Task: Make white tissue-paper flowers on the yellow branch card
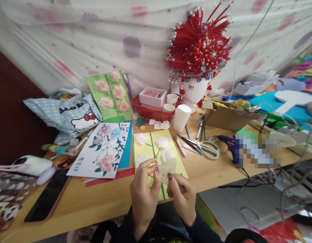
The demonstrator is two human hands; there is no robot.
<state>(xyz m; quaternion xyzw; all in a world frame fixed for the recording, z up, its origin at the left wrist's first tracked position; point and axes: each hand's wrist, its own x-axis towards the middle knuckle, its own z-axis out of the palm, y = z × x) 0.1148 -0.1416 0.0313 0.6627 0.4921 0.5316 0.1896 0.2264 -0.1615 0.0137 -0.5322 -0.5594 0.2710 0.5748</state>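
Between my two hands is a thin, whitish, see-through sheet that looks like tissue paper (pixel 166 169). Thumb and fingers of my left hand (pixel 144 190) pinch its left side, while my right hand (pixel 183 197) grips the lower right corner with curled fingers. Just beneath lies a yellow card (pixel 177 162) bearing fluffy white paper flowers (pixel 163 142) and a dark green stem (pixel 152 141). My hands and the sheet cover the lower part of that card.
Left of the card lies a flower picture (pixel 97 157) on coloured paper, and a phone (pixel 48 195). Scissors (pixel 208 148), a marker (pixel 179 145) and a blue glue gun (pixel 228 145) lie to the right. Behind stand a red basket (pixel 152 114), a paper roll (pixel 181 118) and a headdress (pixel 198 50).
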